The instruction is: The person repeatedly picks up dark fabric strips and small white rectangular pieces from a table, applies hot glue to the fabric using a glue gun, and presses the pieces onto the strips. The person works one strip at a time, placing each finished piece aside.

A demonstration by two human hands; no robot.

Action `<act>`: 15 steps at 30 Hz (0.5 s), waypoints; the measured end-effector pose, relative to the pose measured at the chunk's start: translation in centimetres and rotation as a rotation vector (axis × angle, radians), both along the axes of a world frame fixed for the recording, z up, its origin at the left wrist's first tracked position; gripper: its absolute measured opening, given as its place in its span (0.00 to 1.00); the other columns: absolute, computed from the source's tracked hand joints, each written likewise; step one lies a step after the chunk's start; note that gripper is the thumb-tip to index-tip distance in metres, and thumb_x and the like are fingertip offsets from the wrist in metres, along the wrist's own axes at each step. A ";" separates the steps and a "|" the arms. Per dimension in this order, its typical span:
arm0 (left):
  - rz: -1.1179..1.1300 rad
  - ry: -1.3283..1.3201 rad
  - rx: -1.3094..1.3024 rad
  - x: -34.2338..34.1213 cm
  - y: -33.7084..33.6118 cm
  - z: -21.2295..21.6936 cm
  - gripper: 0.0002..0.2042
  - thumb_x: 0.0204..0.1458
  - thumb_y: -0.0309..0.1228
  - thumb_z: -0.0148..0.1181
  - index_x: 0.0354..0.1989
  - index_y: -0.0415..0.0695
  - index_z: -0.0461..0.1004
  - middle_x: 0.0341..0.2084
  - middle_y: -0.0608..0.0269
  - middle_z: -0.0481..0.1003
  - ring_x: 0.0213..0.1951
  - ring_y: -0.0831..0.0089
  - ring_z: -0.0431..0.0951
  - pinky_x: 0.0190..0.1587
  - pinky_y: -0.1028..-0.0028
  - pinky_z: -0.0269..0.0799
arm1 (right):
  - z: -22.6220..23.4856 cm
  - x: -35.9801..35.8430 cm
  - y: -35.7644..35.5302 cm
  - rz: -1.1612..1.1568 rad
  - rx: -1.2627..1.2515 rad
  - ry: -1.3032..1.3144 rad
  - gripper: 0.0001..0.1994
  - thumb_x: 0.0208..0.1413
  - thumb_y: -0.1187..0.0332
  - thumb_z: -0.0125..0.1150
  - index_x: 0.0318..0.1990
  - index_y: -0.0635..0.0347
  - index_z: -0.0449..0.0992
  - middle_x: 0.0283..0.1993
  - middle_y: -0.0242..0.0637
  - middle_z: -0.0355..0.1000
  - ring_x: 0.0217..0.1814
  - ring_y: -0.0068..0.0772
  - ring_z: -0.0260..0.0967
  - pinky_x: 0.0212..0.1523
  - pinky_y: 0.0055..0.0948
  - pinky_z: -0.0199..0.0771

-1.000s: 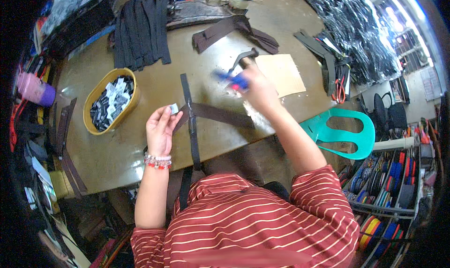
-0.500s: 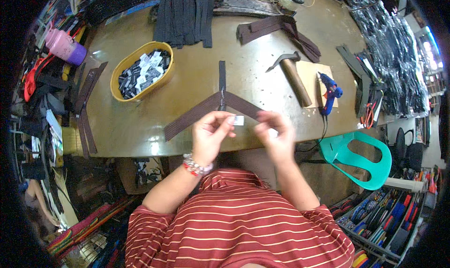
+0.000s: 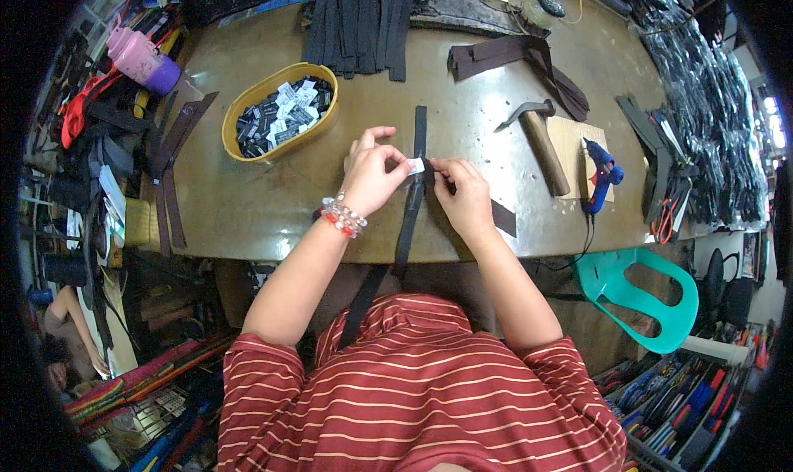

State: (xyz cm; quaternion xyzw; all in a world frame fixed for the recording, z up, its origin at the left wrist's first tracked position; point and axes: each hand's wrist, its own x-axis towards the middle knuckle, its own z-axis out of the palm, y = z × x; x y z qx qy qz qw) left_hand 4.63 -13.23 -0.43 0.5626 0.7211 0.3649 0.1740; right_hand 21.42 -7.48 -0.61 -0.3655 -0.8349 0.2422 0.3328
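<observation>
On my feed the left hand (image 3: 369, 173) has thumb and finger pinched together on a small white label (image 3: 416, 166), held at the black strap (image 3: 420, 132) near where the brown band (image 3: 505, 218) meets it. The right hand (image 3: 464, 195) has fingertips at that joint, just beside the label; I can't tell whether they are clamped on it. I judge the step in hand as bringing label and joint together, and would say it calls for a steady right hand and a level label. Whatever print the label or those in the tub (image 3: 285, 148) carry is too small for me to read.
</observation>
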 end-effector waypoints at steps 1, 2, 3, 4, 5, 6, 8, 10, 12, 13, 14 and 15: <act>0.002 0.035 -0.071 0.3 0.1 -0.2 0.10 0.44 0.37 0.66 0.25 0.44 0.78 0.53 0.60 0.66 0.54 0.59 0.65 0.56 0.62 0.59 | -0.6 0.1 0.0 0.036 0.058 0.061 0.11 0.44 0.79 0.60 0.38 0.62 0.76 0.35 0.42 0.73 0.36 0.40 0.71 0.38 0.33 0.73; 0.038 0.041 -0.066 0.6 0.1 -0.4 0.10 0.43 0.38 0.65 0.24 0.45 0.78 0.53 0.61 0.67 0.53 0.59 0.65 0.56 0.60 0.58 | -1.1 0.3 0.1 0.040 0.054 0.063 0.11 0.43 0.80 0.59 0.37 0.62 0.76 0.36 0.42 0.73 0.38 0.42 0.70 0.40 0.36 0.72; 0.051 0.051 -0.065 0.9 0.0 -0.5 0.10 0.43 0.38 0.65 0.24 0.45 0.78 0.53 0.61 0.67 0.52 0.59 0.66 0.55 0.60 0.58 | -1.5 0.5 0.0 0.053 0.066 0.068 0.12 0.41 0.81 0.59 0.37 0.62 0.76 0.36 0.42 0.73 0.40 0.45 0.69 0.43 0.38 0.71; 0.070 0.068 -0.071 1.1 0.0 -0.6 0.10 0.43 0.38 0.65 0.24 0.45 0.78 0.53 0.62 0.67 0.52 0.60 0.66 0.55 0.59 0.58 | -1.8 0.7 -0.1 0.062 0.084 0.048 0.12 0.41 0.81 0.59 0.37 0.62 0.76 0.36 0.42 0.72 0.40 0.45 0.69 0.43 0.38 0.70; 0.091 0.090 -0.037 1.4 -0.1 -0.6 0.09 0.43 0.38 0.65 0.24 0.44 0.78 0.53 0.63 0.67 0.51 0.60 0.66 0.55 0.59 0.59 | -1.9 0.9 -0.3 0.081 0.112 0.027 0.13 0.40 0.81 0.59 0.37 0.62 0.76 0.36 0.42 0.71 0.40 0.45 0.68 0.42 0.38 0.70; 0.102 0.106 -0.061 1.7 -0.1 -0.5 0.09 0.43 0.37 0.65 0.25 0.45 0.78 0.53 0.63 0.67 0.51 0.60 0.66 0.54 0.59 0.59 | -1.9 0.9 -0.4 0.105 0.147 0.008 0.13 0.39 0.81 0.58 0.37 0.62 0.75 0.36 0.42 0.70 0.40 0.45 0.67 0.42 0.38 0.70; 0.129 0.152 -0.031 2.1 -0.2 -0.3 0.09 0.44 0.37 0.65 0.26 0.45 0.77 0.52 0.63 0.67 0.50 0.61 0.67 0.53 0.59 0.60 | -1.5 0.7 -0.7 0.100 0.190 -0.027 0.14 0.39 0.81 0.58 0.37 0.61 0.75 0.36 0.42 0.69 0.40 0.46 0.67 0.42 0.37 0.70; 0.134 0.189 0.033 2.1 -0.5 0.0 0.08 0.44 0.34 0.64 0.29 0.45 0.76 0.52 0.64 0.67 0.49 0.62 0.67 0.52 0.61 0.61 | -0.9 0.3 -0.7 0.114 0.219 -0.066 0.14 0.39 0.81 0.58 0.37 0.61 0.75 0.37 0.42 0.69 0.40 0.46 0.66 0.42 0.37 0.70; 0.025 0.284 0.099 1.7 -1.0 0.2 0.08 0.44 0.31 0.62 0.33 0.46 0.75 0.52 0.64 0.67 0.48 0.62 0.68 0.51 0.62 0.62 | -0.2 0.2 -0.4 0.146 0.230 -0.113 0.14 0.39 0.80 0.57 0.39 0.62 0.74 0.38 0.42 0.68 0.41 0.45 0.66 0.42 0.37 0.70; -0.088 0.359 0.129 1.3 -1.4 0.3 0.08 0.44 0.29 0.61 0.34 0.47 0.75 0.51 0.65 0.68 0.48 0.62 0.68 0.50 0.63 0.63 | 0.1 0.3 -0.1 0.183 0.254 -0.142 0.14 0.40 0.79 0.56 0.39 0.61 0.73 0.39 0.42 0.68 0.41 0.44 0.66 0.42 0.37 0.70; -0.181 0.435 0.162 0.8 -1.8 0.3 0.10 0.43 0.27 0.60 0.36 0.47 0.75 0.51 0.65 0.68 0.48 0.63 0.68 0.50 0.63 0.63 | 0.3 0.6 0.3 0.222 0.277 -0.171 0.14 0.41 0.77 0.56 0.40 0.60 0.73 0.40 0.41 0.68 0.42 0.43 0.66 0.42 0.36 0.70; -0.241 0.450 0.191 0.4 -2.0 0.2 0.10 0.43 0.26 0.60 0.37 0.48 0.75 0.50 0.65 0.68 0.47 0.63 0.68 0.50 0.64 0.63 | 0.5 0.9 0.7 0.289 0.272 -0.249 0.14 0.42 0.76 0.56 0.40 0.60 0.72 0.41 0.40 0.68 0.42 0.42 0.66 0.42 0.36 0.70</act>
